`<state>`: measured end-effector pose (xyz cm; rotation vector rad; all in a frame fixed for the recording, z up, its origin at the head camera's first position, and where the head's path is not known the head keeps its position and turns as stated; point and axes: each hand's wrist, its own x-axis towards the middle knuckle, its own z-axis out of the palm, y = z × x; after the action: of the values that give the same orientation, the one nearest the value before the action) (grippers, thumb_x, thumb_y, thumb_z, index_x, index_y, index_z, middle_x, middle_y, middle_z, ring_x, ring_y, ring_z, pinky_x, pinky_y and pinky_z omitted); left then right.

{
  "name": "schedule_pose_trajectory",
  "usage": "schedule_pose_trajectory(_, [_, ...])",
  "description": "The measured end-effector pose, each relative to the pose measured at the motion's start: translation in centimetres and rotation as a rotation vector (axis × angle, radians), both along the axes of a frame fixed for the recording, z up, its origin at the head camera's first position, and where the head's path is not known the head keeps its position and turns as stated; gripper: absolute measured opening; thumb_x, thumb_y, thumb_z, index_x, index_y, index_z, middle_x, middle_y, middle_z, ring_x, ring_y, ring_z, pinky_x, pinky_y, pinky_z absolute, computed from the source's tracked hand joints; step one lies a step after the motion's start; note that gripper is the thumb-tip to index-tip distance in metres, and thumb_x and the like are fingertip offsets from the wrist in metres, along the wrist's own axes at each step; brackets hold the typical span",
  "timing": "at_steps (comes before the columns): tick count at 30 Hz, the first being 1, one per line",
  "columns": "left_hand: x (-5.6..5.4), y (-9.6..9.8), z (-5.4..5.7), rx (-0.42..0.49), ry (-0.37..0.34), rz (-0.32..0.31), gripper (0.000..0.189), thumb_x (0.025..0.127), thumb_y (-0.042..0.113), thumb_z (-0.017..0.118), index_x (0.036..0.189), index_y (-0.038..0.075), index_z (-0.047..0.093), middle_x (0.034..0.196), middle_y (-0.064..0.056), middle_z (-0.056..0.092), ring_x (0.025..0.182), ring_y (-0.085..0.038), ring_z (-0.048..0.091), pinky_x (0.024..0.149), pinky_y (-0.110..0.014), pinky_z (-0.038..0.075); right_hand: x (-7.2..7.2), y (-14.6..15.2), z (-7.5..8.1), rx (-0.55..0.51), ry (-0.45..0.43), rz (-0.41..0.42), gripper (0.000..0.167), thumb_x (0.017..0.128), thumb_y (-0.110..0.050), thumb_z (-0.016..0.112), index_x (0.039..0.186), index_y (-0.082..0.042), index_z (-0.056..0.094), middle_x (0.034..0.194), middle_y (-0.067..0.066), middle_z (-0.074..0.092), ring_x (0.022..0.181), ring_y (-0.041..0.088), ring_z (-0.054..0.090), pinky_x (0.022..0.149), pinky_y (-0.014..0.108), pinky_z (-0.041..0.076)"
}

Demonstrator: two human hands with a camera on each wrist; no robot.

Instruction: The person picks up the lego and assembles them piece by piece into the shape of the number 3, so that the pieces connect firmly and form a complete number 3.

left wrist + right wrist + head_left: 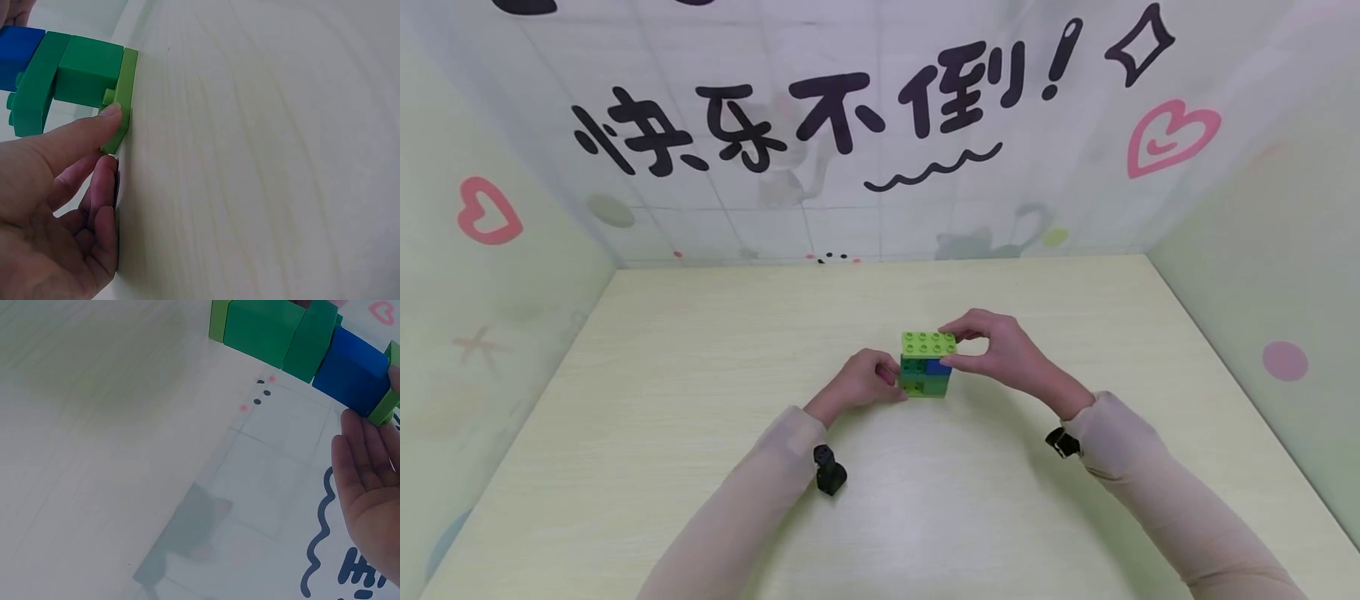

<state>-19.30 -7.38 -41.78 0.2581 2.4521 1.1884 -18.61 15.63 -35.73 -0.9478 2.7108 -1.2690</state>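
Note:
A small stack of toy building bricks stands upright on the table. Its light green top plate (925,342) shows rows of studs; beneath come a blue brick (352,370), a dark green plate (310,342), a green brick (262,328) and a light green base plate (127,84). My left hand (859,380) holds the base plate from the left, its thumb over the plate's end, other fingers curled low by the tabletop. From the right, my right hand (1006,350) pinches the top plate between thumb and fingers. Blue brick and top plate look joined; a stud contact between them is hidden.
The pale wooden table (700,350) is bounded by printed side walls and a back wall (880,225) with black lettering and hearts. Black wrist devices, one at the left cuff (830,473) and one at the right cuff (1063,442), hang near the tabletop.

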Motion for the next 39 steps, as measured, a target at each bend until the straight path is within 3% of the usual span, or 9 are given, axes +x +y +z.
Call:
schedule_pose_trajectory(24, [-0.1, -0.1, -0.4, 0.018, 0.017, -0.001, 0.029, 0.07, 0.009, 0.079, 0.094, 0.002, 0.064, 0.08, -0.003, 0.06, 0.075, -0.015, 0.054, 0.068, -0.026, 0.044, 0.0, -0.6, 0.8, 0.083, -0.098, -0.034, 0.039, 0.076, -0.02, 0.075, 0.112, -0.008, 0.066, 0.088, 0.0, 0.056, 0.086, 0.016, 0.057, 0.072, 0.035, 0.047])
schedule_pose_trajectory(32, [0.0, 0.0, 0.1, 0.007, 0.003, 0.009, 0.03, 0.07, 0.009, 0.079, 0.096, 0.002, 0.064, 0.081, -0.004, 0.059, 0.075, -0.017, 0.053, 0.068, -0.027, 0.043, -0.2, -0.5, 1.0, 0.117, -0.078, -0.035, 0.039, 0.076, -0.02, 0.076, 0.112, -0.009, 0.066, 0.088, -0.001, 0.057, 0.081, 0.015, 0.053, 0.064, 0.031, 0.045])
schedule_pose_trajectory(39, [-0.1, 0.1, -0.1, 0.014, -0.008, 0.012, 0.029, 0.07, 0.009, 0.079, 0.095, 0.002, 0.064, 0.081, -0.004, 0.059, 0.074, -0.017, 0.052, 0.066, -0.026, 0.042, -0.3, -0.6, 1.7, 0.156, -0.13, -0.046, 0.041, 0.074, -0.022, 0.077, 0.111, -0.008, 0.067, 0.089, 0.0, 0.058, 0.075, 0.016, 0.05, 0.061, 0.03, 0.043])
